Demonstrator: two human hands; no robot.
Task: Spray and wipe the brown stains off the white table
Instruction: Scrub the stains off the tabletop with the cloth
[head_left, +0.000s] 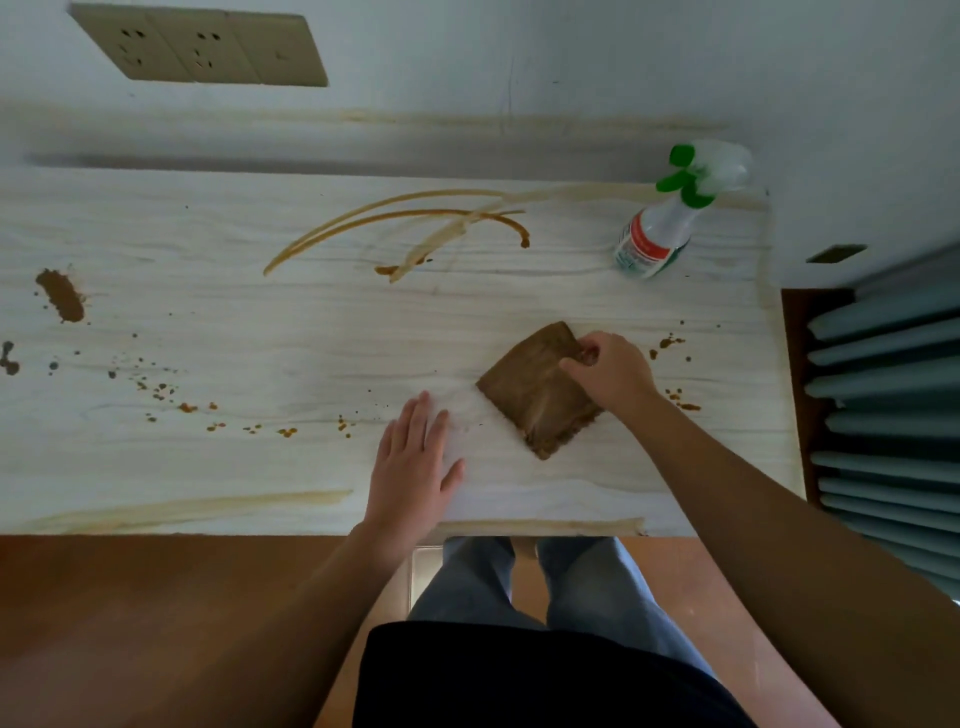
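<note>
Pinching brown cloth (530, 400) with right hand (613, 371), left hand (410, 467) flat, fingers straight, on white table (260, 338) smeared with brown stains (61, 295). Spray bottle (652, 241) far right; wall sockets (197, 47) behind; wood floor (130, 623).

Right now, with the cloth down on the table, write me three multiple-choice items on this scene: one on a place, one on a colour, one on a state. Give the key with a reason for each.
1. Where on the table is the spray bottle?
A. far right corner
B. near left edge
C. middle

2. What colour is the bottle's trigger?
A. red
B. green
C. blue

3. What is the right hand doing?
A. squeezing the bottle
B. lying flat on the table
C. gripping the brown cloth

Key:
1 A: it stands by the far edge at the right end.
2 B: the trigger and nozzle cap are green.
3 C: its fingers curl over the cloth's far corner.
</note>
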